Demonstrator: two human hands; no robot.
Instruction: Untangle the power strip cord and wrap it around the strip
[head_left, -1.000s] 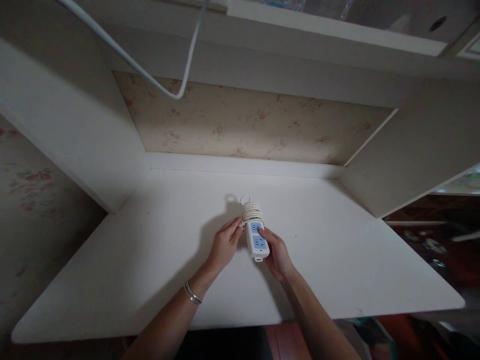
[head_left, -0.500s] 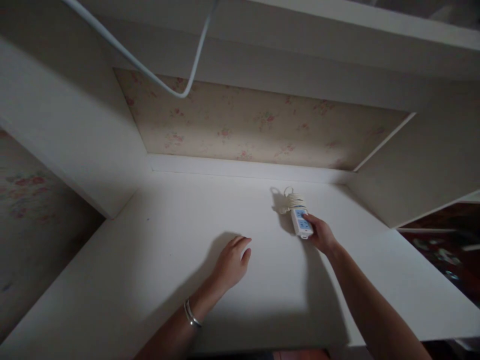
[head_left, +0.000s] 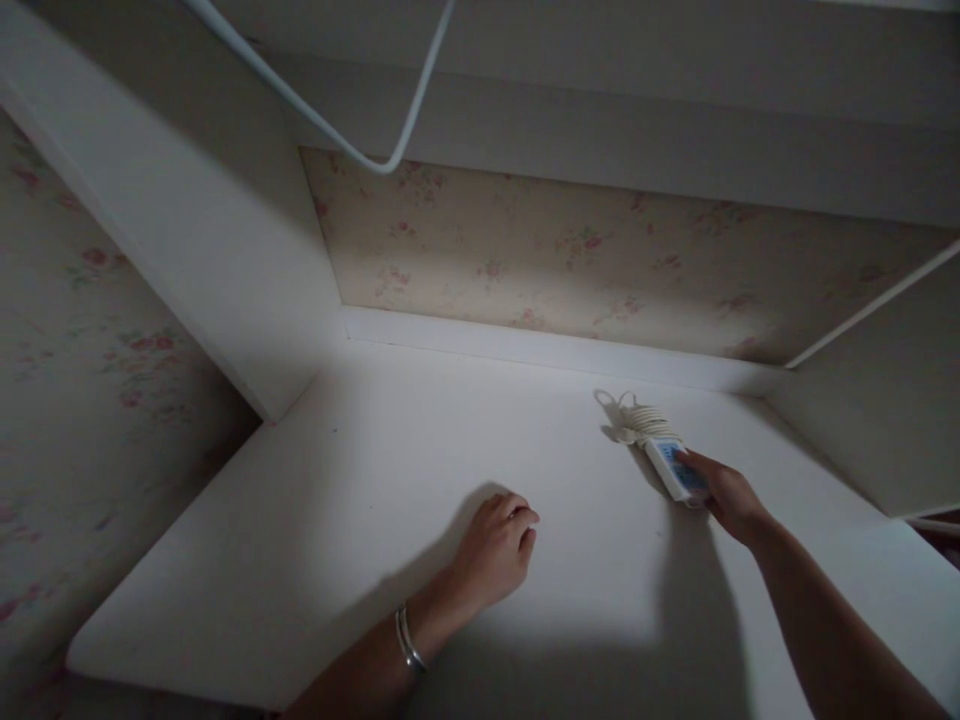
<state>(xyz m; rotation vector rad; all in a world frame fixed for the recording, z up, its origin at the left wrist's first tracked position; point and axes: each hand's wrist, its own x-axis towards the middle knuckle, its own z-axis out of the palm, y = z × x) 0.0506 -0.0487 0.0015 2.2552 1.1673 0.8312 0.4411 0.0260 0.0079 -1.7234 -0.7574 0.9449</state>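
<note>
A small white power strip (head_left: 670,462) with blue sockets lies toward the back right of the white desk (head_left: 375,470), its cord coiled round the far end. My right hand (head_left: 726,497) grips the strip's near end, fingers wrapped over it. My left hand (head_left: 493,552) rests on the desk in the middle, fingers loosely curled, with nothing in it. A silver bangle sits on my left wrist.
A white side panel (head_left: 195,230) walls the desk on the left, another panel (head_left: 885,420) on the right. Floral wallpaper (head_left: 585,260) backs the alcove. A white cable (head_left: 352,140) hangs in a loop from the shelf above.
My right hand carried the power strip from the desk's middle to the back right. My left hand let go of it and dropped to the desk.
</note>
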